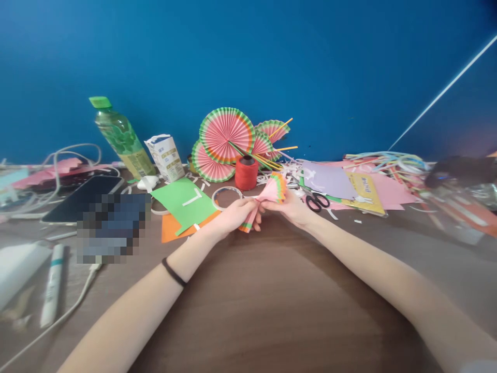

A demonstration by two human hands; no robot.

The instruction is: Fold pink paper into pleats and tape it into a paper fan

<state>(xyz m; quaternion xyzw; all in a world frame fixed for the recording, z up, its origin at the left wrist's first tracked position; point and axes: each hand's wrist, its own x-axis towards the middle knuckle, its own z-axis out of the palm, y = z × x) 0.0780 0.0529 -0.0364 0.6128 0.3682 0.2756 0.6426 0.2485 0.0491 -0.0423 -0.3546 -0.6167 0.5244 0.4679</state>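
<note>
Between my two hands is a pleated paper fan (272, 190), pink with orange and green edges, pinched at its middle so that both ends flare. My left hand (237, 215) is closed on the fan at its centre, the lower end showing beneath the fingers. My right hand (289, 208) grips the fan just right of the pinch, its fingers partly hidden behind the paper. Right behind the hands stands a spool of red thread (246, 173). A roll of clear tape (227, 198) lies to the left of the fan.
Finished round paper fans (227, 134) on sticks lean against the blue wall. Green paper (186, 204) lies at left, near a milk carton (165, 158) and a green bottle (122, 137). Black-handled scissors (318, 202), lilac paper (326, 178) and a yellow packet (365, 192) are at right.
</note>
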